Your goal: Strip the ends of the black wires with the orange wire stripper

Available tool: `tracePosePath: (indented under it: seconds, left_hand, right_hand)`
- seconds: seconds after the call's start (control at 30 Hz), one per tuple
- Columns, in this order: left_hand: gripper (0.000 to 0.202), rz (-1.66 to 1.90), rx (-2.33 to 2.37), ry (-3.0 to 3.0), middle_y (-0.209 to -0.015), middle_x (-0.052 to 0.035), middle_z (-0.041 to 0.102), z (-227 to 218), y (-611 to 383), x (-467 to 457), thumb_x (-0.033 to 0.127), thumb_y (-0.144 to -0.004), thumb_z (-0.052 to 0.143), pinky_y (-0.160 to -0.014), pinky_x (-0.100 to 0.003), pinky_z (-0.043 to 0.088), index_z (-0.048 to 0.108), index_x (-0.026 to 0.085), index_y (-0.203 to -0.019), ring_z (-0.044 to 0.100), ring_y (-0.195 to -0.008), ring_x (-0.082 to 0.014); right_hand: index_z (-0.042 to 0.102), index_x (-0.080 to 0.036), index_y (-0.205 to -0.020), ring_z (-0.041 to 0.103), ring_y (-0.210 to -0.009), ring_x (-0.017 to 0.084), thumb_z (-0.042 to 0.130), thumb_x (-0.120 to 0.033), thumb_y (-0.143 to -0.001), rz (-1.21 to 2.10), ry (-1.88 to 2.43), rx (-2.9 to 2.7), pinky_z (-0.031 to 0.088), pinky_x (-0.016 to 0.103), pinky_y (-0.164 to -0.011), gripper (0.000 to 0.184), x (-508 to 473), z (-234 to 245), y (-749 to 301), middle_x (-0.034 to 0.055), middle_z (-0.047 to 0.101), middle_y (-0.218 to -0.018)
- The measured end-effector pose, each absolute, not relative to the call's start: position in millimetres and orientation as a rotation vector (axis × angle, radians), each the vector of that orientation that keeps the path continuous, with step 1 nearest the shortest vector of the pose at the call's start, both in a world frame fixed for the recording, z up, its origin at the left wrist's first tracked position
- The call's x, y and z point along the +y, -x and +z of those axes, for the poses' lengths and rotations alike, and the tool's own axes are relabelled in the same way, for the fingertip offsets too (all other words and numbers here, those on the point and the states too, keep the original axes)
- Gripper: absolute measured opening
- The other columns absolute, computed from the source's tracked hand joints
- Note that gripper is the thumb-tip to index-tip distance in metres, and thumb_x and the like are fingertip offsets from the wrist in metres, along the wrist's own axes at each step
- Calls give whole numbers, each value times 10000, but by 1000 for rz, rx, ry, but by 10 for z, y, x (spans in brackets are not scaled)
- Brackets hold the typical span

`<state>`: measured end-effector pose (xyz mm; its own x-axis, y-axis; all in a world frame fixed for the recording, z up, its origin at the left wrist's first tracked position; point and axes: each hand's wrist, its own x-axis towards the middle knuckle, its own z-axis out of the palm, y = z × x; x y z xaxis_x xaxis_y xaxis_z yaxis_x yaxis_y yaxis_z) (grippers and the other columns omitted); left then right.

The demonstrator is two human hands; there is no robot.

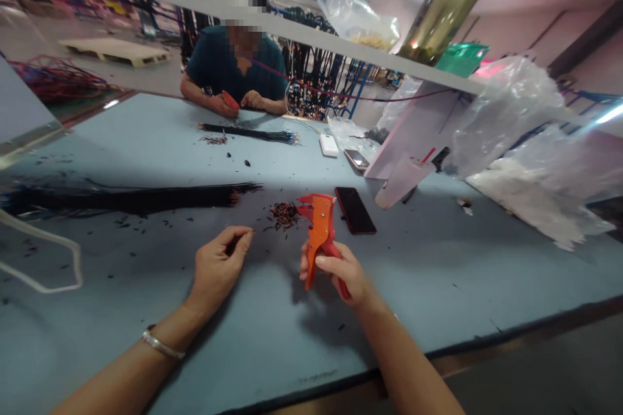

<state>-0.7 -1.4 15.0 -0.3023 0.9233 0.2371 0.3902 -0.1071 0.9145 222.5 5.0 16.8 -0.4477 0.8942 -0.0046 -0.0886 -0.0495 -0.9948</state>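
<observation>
My left hand (220, 262) is closed in a pinch over the table, with a short tip of thin wire (254, 230) showing at the fingertips; the rest of that wire is hidden. My right hand (341, 269) grips an orange and red wire stripper (321, 224) by its handles, jaws pointing left. Just left of the jaws lies a pile of short wire and insulation scraps (284, 214). Beyond my left hand stretches a long bundle of black wires (146, 200), its cut ends turned toward the stripper.
A dark phone (355, 210) lies right of the stripper. Across the table (438, 285), a person (233, 71) holds a red tool near a second wire bundle (248, 133). A white box (328, 145), another phone (357, 159) and plastic bags (516, 117) are farther right.
</observation>
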Motion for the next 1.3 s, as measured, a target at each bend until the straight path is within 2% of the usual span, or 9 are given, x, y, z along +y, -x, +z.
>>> tracePosePath:
  seconds: [0.1, 0.17, 0.33, 0.43, 0.6, 0.73, 0.83, 1.07, 1.3]
  left_hand:
    - [188, 1433, 1702, -1401, -799, -4, 705, 141, 46, 23, 386, -764, 619, -751, -254, 455, 699, 228, -824, 610, -799, -202]
    - [210, 1416, 1744, -1396, -831, -9, 713, 134, 68, 44, 402, -775, 607, -780, -263, 460, 699, 229, -849, 621, -830, -209]
    - [242, 1369, 1839, -1421, -849, -10, 715, 101, 118, 72, 416, -809, 563, -760, -260, 460, 692, 225, -885, 621, -839, -204]
    - [242, 1385, 1847, -1411, -858, -15, 715, 88, 135, 82, 405, -812, 560, -754, -263, 456, 692, 217, -884, 615, -828, -199]
    - [242, 1360, 1873, -1391, -789, -10, 690, 94, 131, 100, 410, -805, 566, -711, -264, 441, 685, 206, -860, 594, -769, -191]
    - [242, 1342, 1857, -1398, -790, -10, 685, 105, 121, 104, 402, -804, 564, -704, -260, 438, 684, 199, -857, 589, -764, -186]
    - [274, 1335, 1856, -1405, -780, -20, 679, 115, 111, 102, 420, -805, 556, -692, -261, 436, 683, 182, -854, 584, -748, -182]
    - [244, 1369, 1868, -1383, -781, -3, 714, 88, 109, 111, 404, -754, 593, -699, -257, 465, 711, 202, -827, 626, -755, -189]
    - [247, 1368, 1840, -1373, -768, -11, 720, 64, 114, 125, 422, -749, 603, -689, -293, 479, 718, 219, -830, 625, -744, -207]
  right_hand:
    - [544, -140, -1036, 644, -704, 202, 548, -388, -779, 1777, 898, -1376, 517, 344, -624, 357, 44, 167, -2339, 76, 634, -839]
    - [565, -147, -1033, 627, -686, 191, 560, -380, -788, 1672, 1024, -1580, 494, 319, -604, 339, 22, 222, -2389, 60, 638, -816]
    - [598, -190, -1133, 585, -822, 217, 616, -275, -747, 630, 1244, -2262, 405, 349, -758, 396, -86, 379, -2377, 67, 664, -953]
    - [592, -194, -1170, 583, -832, 231, 627, -240, -706, 309, 1210, -2475, 348, 377, -798, 467, -141, 358, -2320, 81, 665, -955]
    - [649, -199, -1019, 580, -723, 216, 644, -255, -687, 228, 1260, -2651, 322, 375, -770, 337, -154, 297, -2222, 53, 661, -804]
    - [653, -152, -895, 578, -684, 246, 613, -250, -705, 10, 1560, -2544, 313, 386, -726, 218, -97, 280, -2161, 102, 655, -761]
    - [643, -132, -925, 576, -706, 258, 586, -263, -740, -102, 1669, -2413, 300, 382, -713, 234, -67, 267, -2175, 125, 657, -789]
    - [642, -186, -997, 578, -743, 221, 638, -263, -677, 113, 1476, -2627, 275, 351, -755, 329, -117, 307, -2210, 66, 668, -818]
    - [641, -144, -1016, 568, -742, 232, 598, -250, -730, -90, 1769, -2430, 247, 361, -748, 308, -23, 325, -2304, 102, 658, -827]
